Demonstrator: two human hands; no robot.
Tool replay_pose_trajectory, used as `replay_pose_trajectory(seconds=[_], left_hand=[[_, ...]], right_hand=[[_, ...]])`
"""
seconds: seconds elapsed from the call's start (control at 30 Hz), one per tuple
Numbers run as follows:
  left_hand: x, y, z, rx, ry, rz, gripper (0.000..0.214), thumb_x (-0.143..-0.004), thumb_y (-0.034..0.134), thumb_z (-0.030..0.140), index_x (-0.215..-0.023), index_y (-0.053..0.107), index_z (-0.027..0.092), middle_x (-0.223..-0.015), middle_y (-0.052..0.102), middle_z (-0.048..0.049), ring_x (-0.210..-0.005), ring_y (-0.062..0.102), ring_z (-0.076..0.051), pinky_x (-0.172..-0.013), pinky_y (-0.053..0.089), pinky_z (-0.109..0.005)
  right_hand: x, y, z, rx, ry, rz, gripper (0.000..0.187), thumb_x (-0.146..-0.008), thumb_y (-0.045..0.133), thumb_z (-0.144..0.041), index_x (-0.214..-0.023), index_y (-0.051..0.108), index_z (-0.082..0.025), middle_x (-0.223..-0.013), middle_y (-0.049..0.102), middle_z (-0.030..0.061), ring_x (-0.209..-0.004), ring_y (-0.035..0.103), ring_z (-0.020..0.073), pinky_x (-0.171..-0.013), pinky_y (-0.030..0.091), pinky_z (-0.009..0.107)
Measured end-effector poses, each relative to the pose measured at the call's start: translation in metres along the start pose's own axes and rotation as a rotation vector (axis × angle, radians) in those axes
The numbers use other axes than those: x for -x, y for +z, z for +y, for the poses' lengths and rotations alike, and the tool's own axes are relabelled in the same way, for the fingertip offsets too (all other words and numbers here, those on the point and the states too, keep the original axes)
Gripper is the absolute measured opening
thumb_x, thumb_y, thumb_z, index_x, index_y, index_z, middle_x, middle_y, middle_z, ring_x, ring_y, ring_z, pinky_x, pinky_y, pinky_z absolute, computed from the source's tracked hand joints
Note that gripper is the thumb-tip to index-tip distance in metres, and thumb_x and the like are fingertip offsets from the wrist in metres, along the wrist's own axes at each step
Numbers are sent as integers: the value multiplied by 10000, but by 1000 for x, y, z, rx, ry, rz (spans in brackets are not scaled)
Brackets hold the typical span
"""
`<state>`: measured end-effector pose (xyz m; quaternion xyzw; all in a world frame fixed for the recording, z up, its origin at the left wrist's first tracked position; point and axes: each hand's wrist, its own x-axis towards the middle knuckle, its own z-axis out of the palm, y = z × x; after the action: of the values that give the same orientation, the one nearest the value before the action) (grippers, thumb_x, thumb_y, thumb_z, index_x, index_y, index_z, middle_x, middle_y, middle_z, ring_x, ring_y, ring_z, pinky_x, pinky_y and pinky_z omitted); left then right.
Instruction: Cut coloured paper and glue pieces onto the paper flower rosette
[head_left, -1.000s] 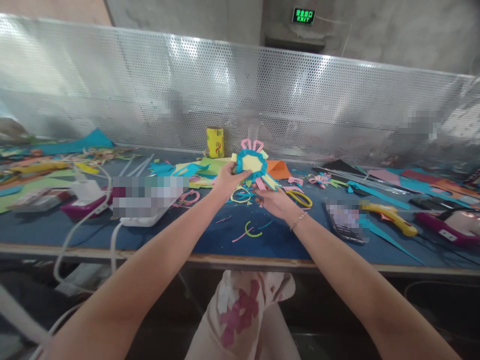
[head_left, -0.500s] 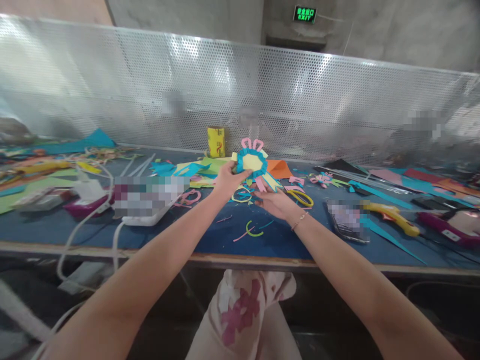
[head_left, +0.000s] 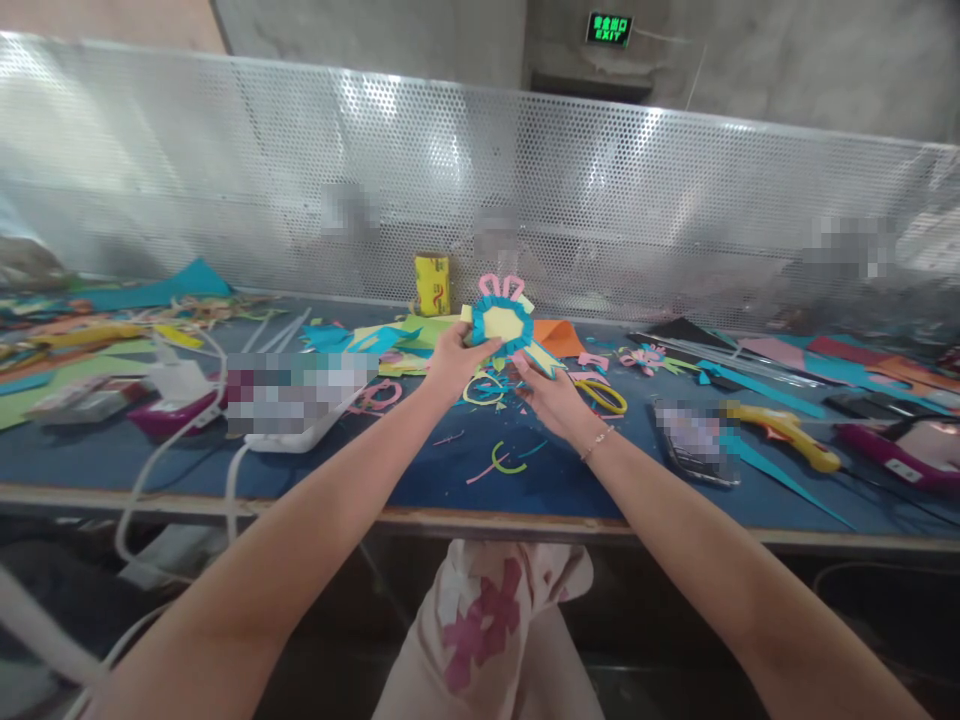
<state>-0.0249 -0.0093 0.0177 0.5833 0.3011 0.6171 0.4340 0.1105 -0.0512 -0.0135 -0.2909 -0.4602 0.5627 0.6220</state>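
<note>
A paper rosette (head_left: 504, 324) with a pale yellow centre, a pleated blue rim and pink loops on top is held up over the table. My left hand (head_left: 452, 362) is closed on its left edge, thumb across the front. At the lower right, my right hand (head_left: 551, 392) pinches the rosette's ribbon tails, with the thumb in front. Part of the pink tail is hidden by that thumb. Below the hands lie a pale yellow paper ring (head_left: 483, 389) and a curved green paper strip (head_left: 508, 459).
Yellow-handled scissors (head_left: 602, 396) lie right of my right hand, then a phone (head_left: 694, 442) and a yellow glue gun (head_left: 787, 437). A white power strip (head_left: 300, 437) with cords stands left. Coloured paper and a yellow packet (head_left: 432, 284) sit behind, before a perforated metal screen (head_left: 285, 160).
My right thumb has come up over the ribbon tails, covering the pink one, and the right fingers have closed. The rosette has shifted very slightly left.
</note>
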Motion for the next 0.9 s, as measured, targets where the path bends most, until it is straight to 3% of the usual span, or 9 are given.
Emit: replay_pose_trajectory(seconds=[0.2, 0.4, 0.67, 0.9], left_hand=[[-1, -1, -3, 9, 23, 5, 242, -524, 700, 164, -747, 613, 129, -739, 644, -37, -667, 584, -145, -624, 470, -258], [-3, -2, -10, -57, 30, 22, 286, -533, 702, 241, -777, 610, 125, -711, 639, -32, -641, 580, -147, -608, 472, -264], [0, 3, -10, 40, 2, 0, 311, -518, 707, 226, -788, 602, 114, -817, 656, -60, -738, 600, -173, -731, 481, -319], [0, 2, -8, 12, 22, -5, 308, -514, 704, 202, -795, 615, 113, -815, 657, -56, -743, 600, -170, -707, 484, -291]], right_hand=[[3, 1, -4, -26, 66, -28, 250, -601, 684, -239, -835, 599, -224, -812, 620, -22, -705, 550, 75, -564, 414, 186], [4, 2, -5, -10, 104, -53, 239, -614, 673, -292, -829, 594, -224, -803, 598, -30, -670, 531, 62, -535, 408, 175], [5, 4, -7, -31, 145, -3, 217, -611, 672, -287, -802, 585, -232, -783, 582, -46, -645, 515, 62, -524, 395, 175], [8, 4, -12, -75, 191, -112, 192, -623, 674, -280, -786, 577, -249, -754, 560, -65, -641, 515, 60, -515, 384, 174]])
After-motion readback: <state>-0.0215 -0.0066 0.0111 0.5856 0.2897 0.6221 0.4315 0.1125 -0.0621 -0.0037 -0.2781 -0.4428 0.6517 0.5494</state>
